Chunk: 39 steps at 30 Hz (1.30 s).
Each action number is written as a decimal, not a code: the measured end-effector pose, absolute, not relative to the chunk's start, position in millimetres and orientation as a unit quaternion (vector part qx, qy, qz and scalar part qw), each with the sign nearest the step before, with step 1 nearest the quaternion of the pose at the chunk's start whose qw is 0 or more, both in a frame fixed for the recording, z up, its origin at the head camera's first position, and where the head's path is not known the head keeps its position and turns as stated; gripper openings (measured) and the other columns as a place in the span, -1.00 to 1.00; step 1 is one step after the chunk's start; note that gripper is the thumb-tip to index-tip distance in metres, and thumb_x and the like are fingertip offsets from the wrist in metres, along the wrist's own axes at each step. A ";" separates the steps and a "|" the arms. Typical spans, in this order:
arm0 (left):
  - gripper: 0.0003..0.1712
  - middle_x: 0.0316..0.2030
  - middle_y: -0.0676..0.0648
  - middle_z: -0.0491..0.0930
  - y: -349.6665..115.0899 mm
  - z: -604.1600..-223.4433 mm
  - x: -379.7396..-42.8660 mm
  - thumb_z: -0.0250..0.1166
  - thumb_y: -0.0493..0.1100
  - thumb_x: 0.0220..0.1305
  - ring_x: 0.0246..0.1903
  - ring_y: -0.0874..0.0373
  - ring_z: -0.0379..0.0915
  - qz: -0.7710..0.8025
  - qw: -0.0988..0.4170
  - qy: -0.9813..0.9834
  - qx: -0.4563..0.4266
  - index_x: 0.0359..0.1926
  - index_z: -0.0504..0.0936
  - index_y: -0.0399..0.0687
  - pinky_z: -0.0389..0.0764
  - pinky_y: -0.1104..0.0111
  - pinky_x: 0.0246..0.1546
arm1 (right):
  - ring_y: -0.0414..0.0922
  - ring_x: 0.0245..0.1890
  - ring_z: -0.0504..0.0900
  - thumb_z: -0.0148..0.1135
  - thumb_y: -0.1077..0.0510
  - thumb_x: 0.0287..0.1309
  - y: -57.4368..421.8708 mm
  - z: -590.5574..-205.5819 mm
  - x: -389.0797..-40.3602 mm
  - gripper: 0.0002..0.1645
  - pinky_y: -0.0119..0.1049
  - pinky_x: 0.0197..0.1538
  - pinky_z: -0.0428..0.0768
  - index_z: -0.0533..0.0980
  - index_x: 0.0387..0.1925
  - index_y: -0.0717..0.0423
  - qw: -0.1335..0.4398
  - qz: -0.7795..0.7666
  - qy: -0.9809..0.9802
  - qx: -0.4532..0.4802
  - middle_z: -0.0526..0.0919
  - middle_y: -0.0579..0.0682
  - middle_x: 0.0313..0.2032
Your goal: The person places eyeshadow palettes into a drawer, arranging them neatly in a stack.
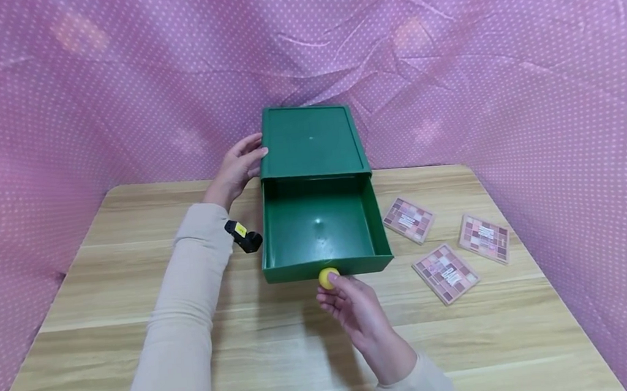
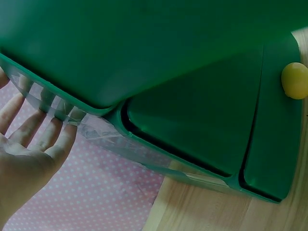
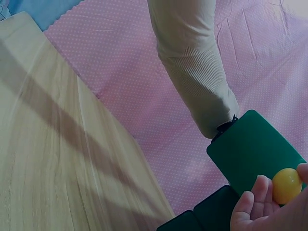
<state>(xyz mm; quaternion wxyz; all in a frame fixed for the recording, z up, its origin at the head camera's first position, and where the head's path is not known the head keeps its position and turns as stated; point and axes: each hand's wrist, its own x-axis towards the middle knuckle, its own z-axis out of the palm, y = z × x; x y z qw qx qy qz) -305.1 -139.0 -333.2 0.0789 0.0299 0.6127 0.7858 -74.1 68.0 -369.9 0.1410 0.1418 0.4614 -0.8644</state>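
A green drawer box [image 1: 309, 140] stands near the back of the table, its drawer [image 1: 297, 273] pulled well out. Nothing lies in the part of the drawer that shows. A round yellow knob [image 1: 327, 279] sits on the drawer front. My right hand [image 1: 363, 314] pinches this knob between thumb and fingers; the right wrist view shows the knob [image 3: 287, 186] too. My left hand [image 1: 236, 168] touches the box's left side, thumb by the top edge. In the left wrist view its extended fingers [image 2: 50, 132] lie against the see-through side panel.
Several-shade makeup palettes lie right of the drawer: one close to it [image 1: 409, 220], one nearer the front [image 1: 445, 274], one farther right [image 1: 484, 238]. A black wrist camera [image 1: 243, 236] juts from the left sleeve beside the drawer. Pink dotted cloth [image 1: 302, 49] hangs around the wooden table [image 1: 132, 283].
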 end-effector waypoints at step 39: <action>-0.42 0.16 -0.04 0.19 -141.4 -335.0 -312.9 0.17 -0.21 0.13 0.05 0.10 0.22 0.777 0.078 0.624 0.033 0.20 0.24 -0.04 0.38 0.24 -0.06 | -0.05 -0.26 0.52 0.03 0.27 0.09 99.4 -398.2 -75.4 -0.57 -0.10 -0.02 0.38 0.24 -0.07 0.53 0.209 -0.800 0.562 0.018 0.52 0.17 -0.27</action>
